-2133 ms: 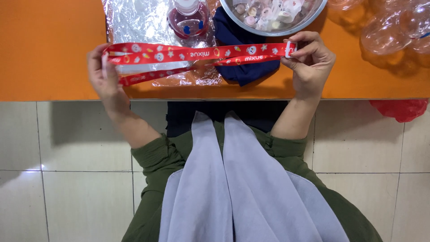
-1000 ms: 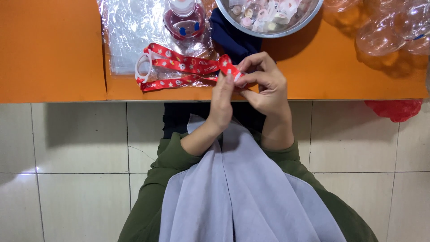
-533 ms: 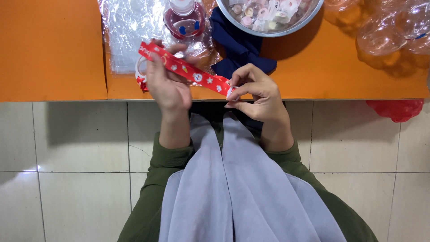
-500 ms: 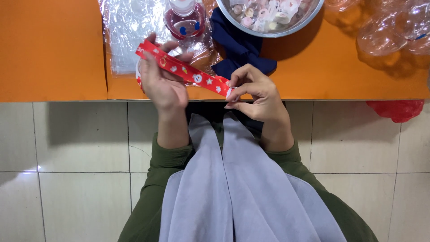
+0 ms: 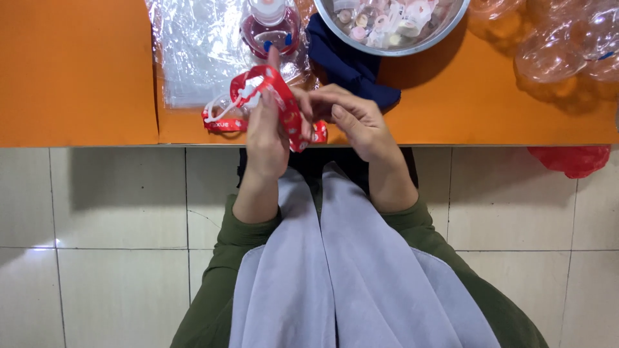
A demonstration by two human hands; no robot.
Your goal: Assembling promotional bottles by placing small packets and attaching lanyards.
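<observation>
left hand (image 5: 267, 132) and right hand (image 5: 351, 119) pinching glossy red patterned ribbon (image 5: 284, 106), looped

An orange bench (image 5: 77, 71) spans the top of the view, its front edge running straight across, a seam dividing its surface on the left. Below it lies a floor (image 5: 97, 206) of large pale square tiles with thin grey joints, one catching a small glint of light at the far left

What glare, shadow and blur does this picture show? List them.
Head view: glare streaks the clear plastic sheet; the steel bowl casts a dark shadow onto the orange table; the left hand and red strap are slightly motion-blurred; the right hand looks sharper; a bright glint marks the floor tile.
</observation>
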